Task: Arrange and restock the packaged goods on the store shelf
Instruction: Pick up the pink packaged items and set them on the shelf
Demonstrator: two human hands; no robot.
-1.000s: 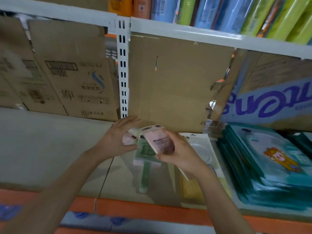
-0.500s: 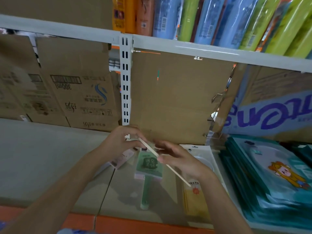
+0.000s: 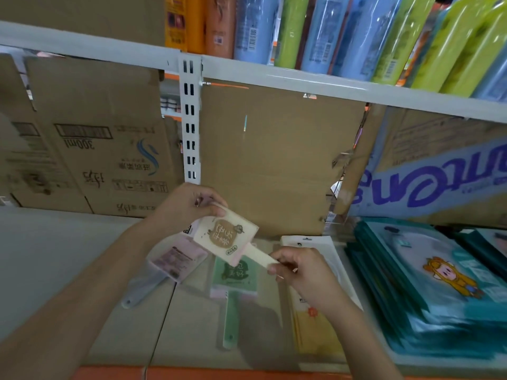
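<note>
I hold a cream paddle-shaped packaged item [image 3: 226, 237] above the shelf, printed face toward me. My left hand [image 3: 189, 207] pinches its top corner. My right hand [image 3: 299, 270] pinches its handle end. Beneath it on the grey shelf [image 3: 55, 256] lie a green paddle item [image 3: 233, 281] with its handle pointing toward me, a pink one [image 3: 175, 260] turned label-side up at the left, and a white-and-yellow flat packet [image 3: 315, 319] at the right.
A stack of teal packets with a cartoon figure [image 3: 428, 278] fills the shelf's right side. Cardboard sheets [image 3: 274, 160] line the back. A white slotted upright [image 3: 189, 119] stands behind my left hand. Coloured bottles [image 3: 329, 31] stand on the shelf above. An orange edge [image 3: 219, 374] runs along the front.
The cream item has turned from edge-on to face-on between my hands. My right hand slid out to its handle end. The pink item stays lying on the shelf at the left.
</note>
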